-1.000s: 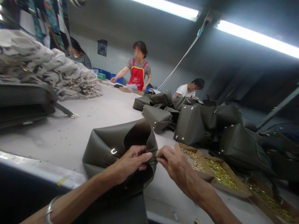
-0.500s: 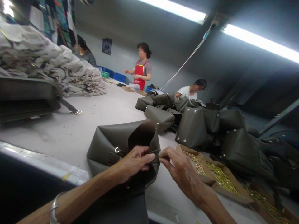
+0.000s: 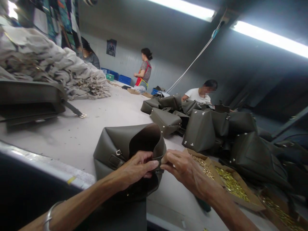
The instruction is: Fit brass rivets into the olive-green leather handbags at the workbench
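Observation:
A dark grey-green bag [image 3: 113,141] lies on its side at the table's near edge, its opening facing right. My left hand [image 3: 141,165] pinches the rim of the bag, thumb outside and fingers partly in the opening. At the same rim, my right hand [image 3: 174,163] has thumb and forefinger pressed together against the edge; whatever sits between those fingertips is too small to make out. A metal buckle [image 3: 118,152] shows on the bag's side.
Cardboard trays of small gold metal parts [image 3: 232,184] stand right of my right hand. Behind them are piled similar bags [image 3: 199,130]. Pale cloth pieces [image 3: 53,67] are heaped at left, near another bag [image 3: 31,102]. Three people are at the far side.
My right fingertips have shifted slightly left, closer to my left thumb at the rim. The bag has turned a little. The person in the red apron has turned sideways.

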A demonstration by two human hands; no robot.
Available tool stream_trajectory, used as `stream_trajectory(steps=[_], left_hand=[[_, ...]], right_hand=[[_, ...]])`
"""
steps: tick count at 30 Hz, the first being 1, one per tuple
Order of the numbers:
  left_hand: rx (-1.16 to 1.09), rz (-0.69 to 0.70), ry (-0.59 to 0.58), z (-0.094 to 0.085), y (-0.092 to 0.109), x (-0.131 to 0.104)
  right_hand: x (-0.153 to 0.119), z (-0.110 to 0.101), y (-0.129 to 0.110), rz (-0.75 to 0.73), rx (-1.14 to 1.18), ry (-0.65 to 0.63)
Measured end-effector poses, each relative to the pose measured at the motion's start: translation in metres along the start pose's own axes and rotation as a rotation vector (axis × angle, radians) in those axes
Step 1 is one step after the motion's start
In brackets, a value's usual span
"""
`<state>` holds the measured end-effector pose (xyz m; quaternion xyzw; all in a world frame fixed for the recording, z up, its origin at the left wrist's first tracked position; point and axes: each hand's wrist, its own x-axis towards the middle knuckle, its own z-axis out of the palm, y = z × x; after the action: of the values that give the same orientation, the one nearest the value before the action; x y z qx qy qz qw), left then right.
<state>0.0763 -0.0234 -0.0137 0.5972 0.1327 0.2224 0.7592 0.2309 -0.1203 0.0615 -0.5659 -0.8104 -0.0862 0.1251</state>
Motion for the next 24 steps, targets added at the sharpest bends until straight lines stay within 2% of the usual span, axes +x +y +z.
stream_trajectory(steps=[5, 8, 11, 15, 18, 21, 22, 23, 24], left_hand=[[-0.064, 0.022, 0.054, 0.006, 0.009, -0.004], [-0.106, 0.032, 0.053, 0.011, 0.015, -0.005], [-0.119, 0.04, 0.06, 0.014, 0.017, -0.005], [-0.094, 0.1, 0.09, 0.017, 0.017, 0.0], [-0.129, 0.093, 0.166, 0.023, 0.019, 0.003], [-0.177, 0.048, 0.212, 0.025, 0.018, 0.008], [-0.156, 0.029, 0.231, 0.023, 0.017, 0.011], [-0.144, 0.024, 0.247, 0.021, 0.017, 0.013], [-0.126, 0.025, 0.267, 0.018, 0.018, 0.015]], right_hand=[[0.002, 0.014, 0.003, 0.203, 0.249, 0.132], [-0.002, 0.024, 0.001, 0.223, 0.35, 0.28], [-0.005, 0.034, -0.003, 0.199, 0.38, 0.407], [0.001, 0.046, -0.013, 0.385, 0.347, 0.576], [0.005, 0.049, -0.018, 0.466, 0.302, 0.627], [0.001, 0.055, -0.008, 0.472, 0.262, 0.658], [0.0, 0.06, 0.0, 0.468, 0.262, 0.674], [-0.001, 0.065, 0.008, 0.45, 0.282, 0.629], [-0.001, 0.072, 0.017, 0.432, 0.286, 0.666]])
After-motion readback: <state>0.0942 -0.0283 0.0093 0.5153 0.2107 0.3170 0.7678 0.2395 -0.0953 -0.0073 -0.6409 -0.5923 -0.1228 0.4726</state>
